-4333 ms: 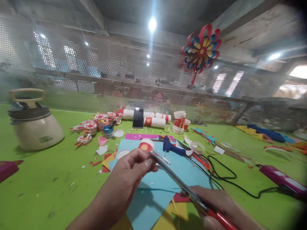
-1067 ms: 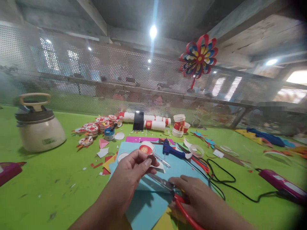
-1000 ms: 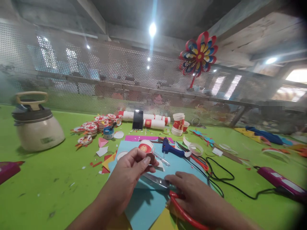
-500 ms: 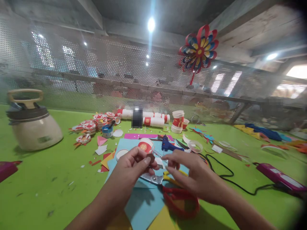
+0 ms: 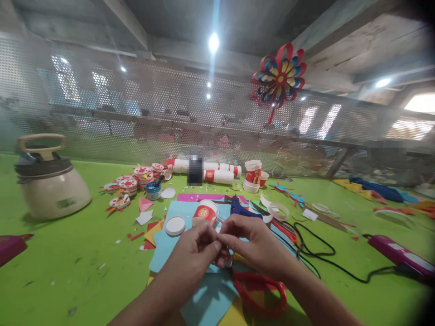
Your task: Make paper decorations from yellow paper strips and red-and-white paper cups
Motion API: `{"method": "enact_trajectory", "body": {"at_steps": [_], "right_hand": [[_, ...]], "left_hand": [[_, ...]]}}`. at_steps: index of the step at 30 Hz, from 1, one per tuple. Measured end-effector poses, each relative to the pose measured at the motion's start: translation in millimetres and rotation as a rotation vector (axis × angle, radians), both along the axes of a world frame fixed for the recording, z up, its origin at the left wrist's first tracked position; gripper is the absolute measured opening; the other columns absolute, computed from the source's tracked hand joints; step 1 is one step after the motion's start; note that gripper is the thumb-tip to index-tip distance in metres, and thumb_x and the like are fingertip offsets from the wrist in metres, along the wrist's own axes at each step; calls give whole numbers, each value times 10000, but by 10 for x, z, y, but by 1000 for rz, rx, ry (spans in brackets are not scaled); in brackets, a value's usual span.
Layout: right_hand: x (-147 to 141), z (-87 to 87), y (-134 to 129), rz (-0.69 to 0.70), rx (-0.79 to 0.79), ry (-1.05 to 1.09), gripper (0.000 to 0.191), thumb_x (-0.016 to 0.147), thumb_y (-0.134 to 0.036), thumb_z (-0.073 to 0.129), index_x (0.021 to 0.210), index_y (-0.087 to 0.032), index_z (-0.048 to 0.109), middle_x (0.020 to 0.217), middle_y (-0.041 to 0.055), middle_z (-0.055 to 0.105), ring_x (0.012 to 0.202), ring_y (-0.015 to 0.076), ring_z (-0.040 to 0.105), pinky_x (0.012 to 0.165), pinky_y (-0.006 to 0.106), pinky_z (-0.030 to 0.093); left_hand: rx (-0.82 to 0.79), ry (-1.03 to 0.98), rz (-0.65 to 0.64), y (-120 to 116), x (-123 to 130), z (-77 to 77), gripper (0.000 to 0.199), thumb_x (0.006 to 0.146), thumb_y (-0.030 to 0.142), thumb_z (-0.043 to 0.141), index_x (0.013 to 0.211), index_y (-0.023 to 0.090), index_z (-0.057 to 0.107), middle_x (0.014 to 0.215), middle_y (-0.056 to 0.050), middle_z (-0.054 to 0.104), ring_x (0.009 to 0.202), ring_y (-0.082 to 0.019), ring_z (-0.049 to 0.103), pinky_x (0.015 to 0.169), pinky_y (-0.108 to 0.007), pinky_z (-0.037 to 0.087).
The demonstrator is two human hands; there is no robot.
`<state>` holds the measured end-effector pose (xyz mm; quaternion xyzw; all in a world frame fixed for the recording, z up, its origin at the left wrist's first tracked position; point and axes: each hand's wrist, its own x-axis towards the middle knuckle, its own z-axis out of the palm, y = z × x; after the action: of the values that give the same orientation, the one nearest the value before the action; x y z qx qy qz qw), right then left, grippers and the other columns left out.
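My left hand [image 5: 197, 253] and my right hand [image 5: 254, 240] meet over the middle of the table, fingertips pinched together. A small dark brown piece sits in my left fingers, mostly hidden now. Whatever my right thumb and finger pinch is too small to make out. Just behind them a red and white paper cup [image 5: 205, 211] lies tilted, with a round white disc [image 5: 175, 226] to its left. Below my right hand lie red-handled scissors [image 5: 282, 299], their blades largely covered by my hands. Light blue paper sheets [image 5: 204, 301] spread beneath.
A blue glue gun [image 5: 239, 207] lies behind my right hand, near black cords [image 5: 316, 248]. Farther back are stacked paper cups [image 5: 253, 175], a blue jar [image 5: 153, 191] and red-white paper crafts [image 5: 128, 182]. A large beige jug [image 5: 52, 192] stands left; a purple knife-like tool [image 5: 397, 254] lies right.
My right hand has moved left and its fingers have closed against my left fingertips. The brown piece, plainly visible before, is now mostly covered. The view has shifted slightly.
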<state>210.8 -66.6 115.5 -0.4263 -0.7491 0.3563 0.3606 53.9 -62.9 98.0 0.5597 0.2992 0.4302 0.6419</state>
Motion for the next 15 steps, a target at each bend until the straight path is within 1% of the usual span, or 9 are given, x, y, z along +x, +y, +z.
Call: {"method": "enact_trajectory", "body": {"at_steps": [2, 4, 9, 15], "right_hand": [[29, -55, 34, 69, -126, 138, 166, 841, -284, 591, 748, -149, 566, 640, -15, 583, 587, 99, 557, 579, 235, 442], [46, -104, 64, 96, -188, 236, 201, 829, -319, 613, 737, -149, 557, 619, -20, 578, 571, 97, 558, 572, 236, 441], [62, -194, 113, 85, -216, 329, 253, 805, -370, 640, 720, -145, 564, 606, -4, 601, 560, 110, 569, 567, 249, 440], [57, -254, 151, 52, -191, 339, 274, 797, -382, 649, 707, -139, 559, 605, 2, 604, 560, 106, 549, 552, 234, 413]], "left_hand": [[0, 0, -2, 11, 8, -25, 199, 712, 291, 648, 650, 174, 500, 634, -21, 604, 589, -143, 551, 609, -292, 443], [6, 10, -1, 28, 12, -53, 201, 721, 296, 640, 661, 173, 494, 640, -22, 607, 598, -146, 555, 610, -299, 450], [15, 28, -4, 62, 21, -93, 207, 712, 305, 653, 689, 165, 502, 666, -24, 620, 612, -146, 570, 621, -301, 461], [19, 73, 25, 75, 23, -104, 193, 726, 302, 632, 707, 158, 506, 663, -22, 625, 587, -130, 561, 615, -283, 454]]}}
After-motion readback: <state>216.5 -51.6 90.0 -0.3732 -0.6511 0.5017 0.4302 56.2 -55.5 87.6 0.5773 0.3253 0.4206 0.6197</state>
